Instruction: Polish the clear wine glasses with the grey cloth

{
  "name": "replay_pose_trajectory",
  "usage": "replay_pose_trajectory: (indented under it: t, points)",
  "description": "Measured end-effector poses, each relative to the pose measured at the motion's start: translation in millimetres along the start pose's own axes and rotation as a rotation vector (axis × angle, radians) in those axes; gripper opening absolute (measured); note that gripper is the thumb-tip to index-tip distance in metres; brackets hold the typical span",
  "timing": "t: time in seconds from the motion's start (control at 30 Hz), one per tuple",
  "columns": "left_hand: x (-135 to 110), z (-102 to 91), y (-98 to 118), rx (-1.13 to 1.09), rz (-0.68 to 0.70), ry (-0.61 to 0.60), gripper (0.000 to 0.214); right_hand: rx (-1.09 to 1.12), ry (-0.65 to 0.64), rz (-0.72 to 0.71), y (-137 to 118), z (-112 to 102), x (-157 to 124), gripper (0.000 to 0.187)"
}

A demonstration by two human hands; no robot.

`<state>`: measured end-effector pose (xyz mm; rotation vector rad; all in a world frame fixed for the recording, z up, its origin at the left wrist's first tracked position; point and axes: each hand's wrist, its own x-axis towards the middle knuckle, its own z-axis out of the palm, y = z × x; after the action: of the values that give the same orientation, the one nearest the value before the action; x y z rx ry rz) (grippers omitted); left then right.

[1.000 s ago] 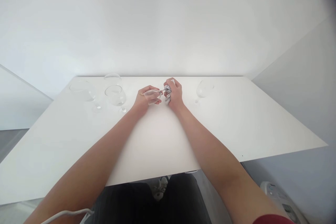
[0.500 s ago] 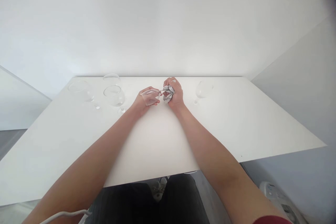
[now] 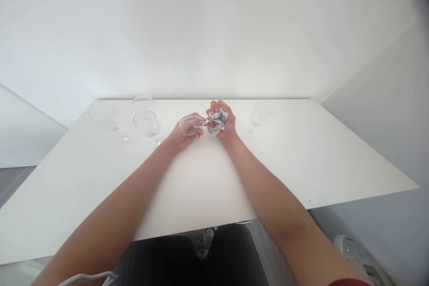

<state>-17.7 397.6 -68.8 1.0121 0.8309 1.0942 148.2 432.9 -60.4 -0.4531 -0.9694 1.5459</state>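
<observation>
My left hand (image 3: 186, 132) holds a clear stemmed glass (image 3: 190, 124) by its bowl, tipped sideways with the stem toward the right. My right hand (image 3: 224, 124) is closed round a crumpled grey cloth (image 3: 216, 122) and presses it against the glass's stem and foot. Both hands hover low over the far middle of the white table (image 3: 201, 174).
Three more clear glasses stand at the far left: one (image 3: 104, 117), one (image 3: 146, 124) and one (image 3: 143, 99) behind. Another glass (image 3: 260, 115) stands right of my hands. A white device (image 3: 360, 261) sits on the floor at lower right.
My right hand has turned with the cloth, which now shows more between the fingers. The glass in my left hand has rotated slightly. The hands stay in the same place.
</observation>
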Motion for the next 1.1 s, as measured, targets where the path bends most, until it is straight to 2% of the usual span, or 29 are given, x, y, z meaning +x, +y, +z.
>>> replay_pose_trajectory:
  t: [0.1, 0.23, 0.3, 0.4, 0.47, 0.6, 0.67, 0.8, 0.93, 1.0, 1.1]
  points:
    - [-1.2, -1.8, -0.6, -0.043, -0.007, -0.045, 0.017, 0.004, -0.04, 0.036, 0.9, -0.8, 0.2, 0.05]
    - [0.4, -4.0, -2.0, -0.051, 0.077, -0.037, 0.016, 0.007, 0.003, 0.08, 3.8, -0.7, 5.4, 0.05]
    - [2.9, -5.9, -2.2, -0.083, 0.115, 0.022, 0.014, 0.017, 0.041, 0.093, 7.1, -0.3, 8.9, 0.049]
    - [7.2, -9.0, -1.9, -0.221, 0.112, 0.168, 0.01, -0.008, 0.174, 0.06, 12.8, 0.7, 12.0, 0.044]
    - [8.6, -9.6, -0.8, -0.277, 0.13, 0.221, 0.019, -0.048, 0.275, 0.023, 15.6, 1.3, 12.3, 0.04]
    - [6.6, -4.4, 3.2, -0.227, 0.179, 0.199, 0.052, -0.078, 0.36, 0.031, 18.6, 0.7, 13.0, 0.036]
    - [5.9, -1.1, 3.7, -0.203, 0.214, 0.194, 0.056, -0.078, 0.369, 0.057, 19.9, -0.5, 14.3, 0.036]
    - [8.3, -1.0, 0.3, -0.199, 0.249, 0.256, 0.047, -0.14, 0.347, 0.129, 23.2, -1.2, 15.0, 0.04]
    - [9.1, -3.5, 2.3, -0.247, 0.237, 0.293, 0.047, -0.165, 0.182, 0.202, 25.4, 0.4, 12.8, 0.047]
    - [7.7, -2.8, 5.5, -0.259, 0.237, 0.293, 0.049, -0.125, 0.139, 0.229, 25.1, 0.2, 13.6, 0.049]
    - [6.2, -1.0, 7.9, -0.229, 0.21, 0.302, 0.054, 0.01, 0.24, 0.14, 22.1, -1.7, 18.0, 0.046]
